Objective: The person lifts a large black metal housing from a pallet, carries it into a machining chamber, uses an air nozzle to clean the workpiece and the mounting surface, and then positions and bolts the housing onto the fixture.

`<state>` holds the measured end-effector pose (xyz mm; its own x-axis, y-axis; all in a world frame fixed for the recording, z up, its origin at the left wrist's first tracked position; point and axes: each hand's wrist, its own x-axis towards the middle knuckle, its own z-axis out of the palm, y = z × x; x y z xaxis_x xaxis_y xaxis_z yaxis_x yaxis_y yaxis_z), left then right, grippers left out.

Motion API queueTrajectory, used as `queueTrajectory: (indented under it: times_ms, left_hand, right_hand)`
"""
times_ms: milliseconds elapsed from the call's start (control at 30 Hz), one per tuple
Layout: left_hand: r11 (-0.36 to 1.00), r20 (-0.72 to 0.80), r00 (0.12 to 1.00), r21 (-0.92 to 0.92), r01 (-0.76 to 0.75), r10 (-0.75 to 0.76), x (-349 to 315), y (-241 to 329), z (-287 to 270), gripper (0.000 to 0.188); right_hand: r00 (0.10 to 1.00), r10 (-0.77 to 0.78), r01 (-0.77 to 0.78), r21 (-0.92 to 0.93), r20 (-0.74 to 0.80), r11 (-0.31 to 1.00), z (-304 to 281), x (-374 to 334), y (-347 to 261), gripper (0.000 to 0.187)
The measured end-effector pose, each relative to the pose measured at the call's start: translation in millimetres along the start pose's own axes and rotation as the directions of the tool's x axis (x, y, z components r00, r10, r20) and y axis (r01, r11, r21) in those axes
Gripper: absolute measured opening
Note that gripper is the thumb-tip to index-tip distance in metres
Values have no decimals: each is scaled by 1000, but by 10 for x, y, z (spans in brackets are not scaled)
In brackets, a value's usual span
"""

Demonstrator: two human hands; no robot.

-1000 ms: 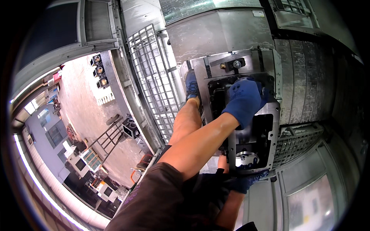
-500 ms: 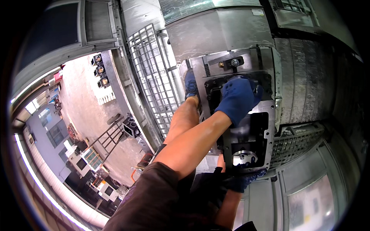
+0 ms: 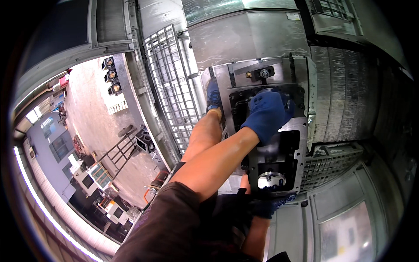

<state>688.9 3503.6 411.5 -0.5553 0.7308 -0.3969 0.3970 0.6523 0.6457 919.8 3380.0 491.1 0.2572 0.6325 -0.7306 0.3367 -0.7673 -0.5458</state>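
Observation:
My left hand (image 3: 267,110), in a blue knitted glove, reaches over the far opening of a grey metal housing (image 3: 297,163). Its fingers are curled down and closed; whatever they hold is hidden beneath the glove. At the near end of the housing rests my right hand (image 3: 273,207), also in a blue glove, its fingers laid along the edge and partly in shadow. A shiny round metal ring (image 3: 272,176) shows inside the near opening, close to the right hand. Beyond the left hand, a bolted clamp (image 3: 264,73) sits on a metal plate.
A foot in a blue shoe (image 3: 213,95) stands left of the housing, beside a metal grating (image 3: 168,83). Ribbed metal covers (image 3: 338,91) rise on the right, above another grating (image 3: 331,168). A workshop floor (image 3: 89,91) with machines (image 3: 87,181) lies beyond the frame at left.
The whole view has shifted slightly. My left hand stays over the far opening and my right hand stays at the near edge, with little visible movement of either.

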Motion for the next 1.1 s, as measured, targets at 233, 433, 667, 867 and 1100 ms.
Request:
queueTrajectory:
  times_ms: [233, 433, 667, 867, 1100]
  left_hand:
    - [978, 96, 994, 197, -71, 53, 111, 44, 75, 23]
    - [966, 14, 999, 257, 29, -34, 55, -51, 92, 28]
    - [982, -245, 969, 187, 27, 19, -241, 257, 67, 33]
    - [969, -251, 967, 246, 25, 38, -274, 228, 100, 35]
    - [945, -197, 979, 328, 18, 50, -211, 352, 104, 27]
  right_hand:
    - [958, -253, 188, -367, -135, 911, -373, 408, 1332, 94]
    - [987, 142, -114, 309, -69, 944, -244, 438, 884, 76]
    - [936, 294, -343, 698, 195, 629, -79, 238, 253, 75]
    - [954, 234, -293, 730, 186, 617, -204, 466, 870, 60]
    - [875, -463, 464, -32, -140, 885, -130, 561, 1087, 45]
